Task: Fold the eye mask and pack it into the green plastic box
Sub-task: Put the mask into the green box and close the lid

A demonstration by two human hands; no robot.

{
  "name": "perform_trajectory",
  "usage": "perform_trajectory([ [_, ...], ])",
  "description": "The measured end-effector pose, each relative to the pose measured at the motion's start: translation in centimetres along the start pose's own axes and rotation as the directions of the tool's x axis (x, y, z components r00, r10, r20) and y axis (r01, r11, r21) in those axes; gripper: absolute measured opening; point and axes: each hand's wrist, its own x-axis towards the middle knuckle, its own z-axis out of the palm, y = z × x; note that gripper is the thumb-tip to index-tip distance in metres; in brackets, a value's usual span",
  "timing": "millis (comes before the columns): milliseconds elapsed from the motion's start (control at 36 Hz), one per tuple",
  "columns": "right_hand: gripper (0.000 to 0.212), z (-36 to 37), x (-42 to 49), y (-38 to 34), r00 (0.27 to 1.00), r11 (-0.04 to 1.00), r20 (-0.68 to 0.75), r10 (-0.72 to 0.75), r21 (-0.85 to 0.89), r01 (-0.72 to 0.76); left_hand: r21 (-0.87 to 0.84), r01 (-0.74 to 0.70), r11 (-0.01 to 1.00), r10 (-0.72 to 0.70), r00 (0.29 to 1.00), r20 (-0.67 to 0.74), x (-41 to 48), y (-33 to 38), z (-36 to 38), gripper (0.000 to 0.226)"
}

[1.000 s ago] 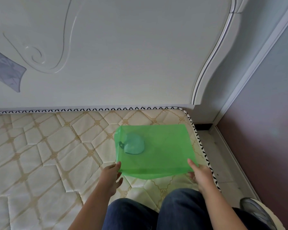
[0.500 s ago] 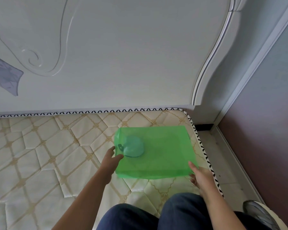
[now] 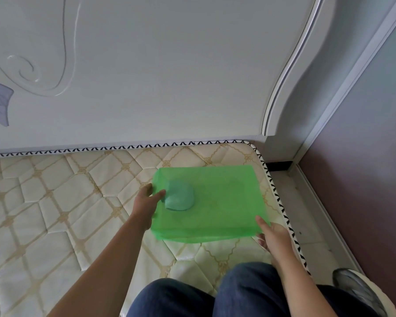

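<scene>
- A translucent green plastic box [image 3: 217,202] lies on a cream quilted mattress [image 3: 55,213], at the mattress's far right corner, close to the black-and-white zigzag piping [image 3: 281,207] on the right edge.
- A folded pale teal eye mask [image 3: 180,197] sits inside the box against its left end, showing as a rounded bundle.
- The left grip [image 3: 146,202] is at the box's left wall. Its thumb reaches over the rim just beside the eye mask and its forefinger stays outside, so the wall is pinched between them. Whether the thumb touches the mask cannot be told.
- The right grip [image 3: 272,234] pinches the box's near right corner, with the thumb on top and the fingers curled underneath.
- A white headboard [image 3: 158,76] with a carved swirl stands along the mattress's far edge.
- The person's dark blue trouser legs [image 3: 238,294] are at the near edge, and a grey shoe [image 3: 357,289] is on the floor to the right.
</scene>
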Motion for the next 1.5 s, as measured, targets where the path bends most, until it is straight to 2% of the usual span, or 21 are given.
perform_trajectory([
  [139, 0.034, 0.0, 0.1, 0.1, 1.000, 0.999, 0.002, -0.011, -0.035, 0.011, -0.043, 0.019, 0.999, -0.019, 1.000, 0.007, 0.4, -0.6, -0.1, 0.060],
  [306, 0.029, 0.0, 0.0, 0.2, 0.999, 1.000, 0.029, 0.015, 0.000, -0.015, 0.055, -0.011, 0.998, 0.011, 1.000, -0.001, -0.5, -1.5, 0.3, 0.046],
  [417, 0.027, 0.0, 0.2, 0.4, 0.999, 0.999, 0.031, 0.023, 0.034, -0.024, 0.174, 0.003, 0.985, -0.011, 0.999, 0.045, -0.9, -1.7, 0.0, 0.046],
  [500, 0.024, 0.1, 0.1, 0.5, 0.998, 0.994, 0.041, 0.050, 0.100, -0.054, 0.257, 0.110, 0.960, -0.145, 0.982, 0.121, -1.5, -1.7, -0.5, 0.055],
  [583, 0.026, 0.1, 0.0, 0.3, 0.995, 0.987, 0.058, 0.082, 0.135, -0.089, 0.328, 0.252, 0.910, -0.326, 0.925, 0.196, -2.4, -1.8, -1.2, 0.071],
  [667, 0.029, 0.1, -0.1, 0.2, 0.995, 0.986, 0.055, 0.086, 0.135, -0.093, 0.366, 0.301, 0.880, -0.409, 0.872, 0.267, -3.0, -2.0, -2.0, 0.076],
  [778, 0.028, 0.2, -0.2, 0.1, 0.994, 0.984, 0.061, 0.088, 0.150, -0.096, 0.264, 0.362, 0.894, -0.439, 0.825, 0.355, -3.8, -2.1, -2.2, 0.077],
  [917, 0.043, 0.4, -0.3, -0.1, 0.993, 0.983, 0.073, 0.094, 0.152, -0.104, 0.142, 0.336, 0.931, -0.364, 0.846, 0.389, -4.9, -2.5, -1.8, 0.072],
  [1056, 0.051, 0.3, -0.4, -0.2, 0.993, 0.983, 0.093, 0.078, 0.160, -0.093, 0.003, 0.414, 0.910, -0.373, 0.819, 0.436, -5.4, -2.8, -1.6, 0.063],
  [1417, 0.059, 0.5, 0.0, 0.1, 0.994, 0.959, 0.083, 0.070, 0.269, -0.090, -0.375, 0.531, 0.760, -0.419, 0.841, 0.341, -6.0, -2.7, -0.8, 0.046],
  [1500, 0.051, 0.5, 0.0, 0.1, 0.993, 0.954, 0.093, 0.071, 0.284, -0.094, -0.446, 0.523, 0.726, -0.425, 0.852, 0.307, -6.1, -2.8, -0.5, 0.044],
])
